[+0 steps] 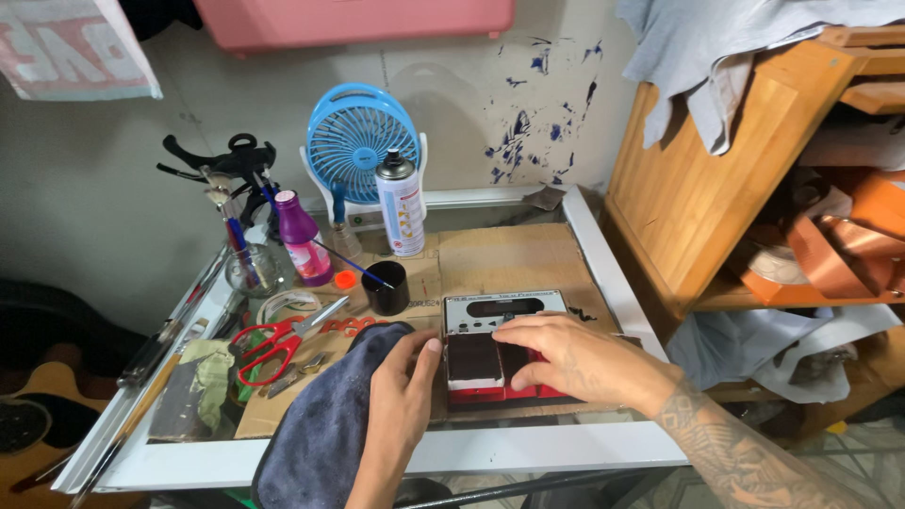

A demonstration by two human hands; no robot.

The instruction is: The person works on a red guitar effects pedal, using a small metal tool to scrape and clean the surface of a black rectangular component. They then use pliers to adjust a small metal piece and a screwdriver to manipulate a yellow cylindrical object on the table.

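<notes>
The left hand (403, 396) presses a dark cloth (325, 424) against the near-left edge of a red-and-silver pedal-like box (495, 353), while the right hand (575, 356) lies open and flat on top, gripping nothing. The box sits close to the worktop (528, 448) edge, so a hard wipe could push it off. Just beyond the left hand, the black cup (386, 287) and spray can (401, 203) could tip if the cloth sweeps outward.

Red-and-silver box (504, 311), dark blue cloth (320, 434), light blue fan (363, 141), red-handled scissors (273, 344).
</notes>
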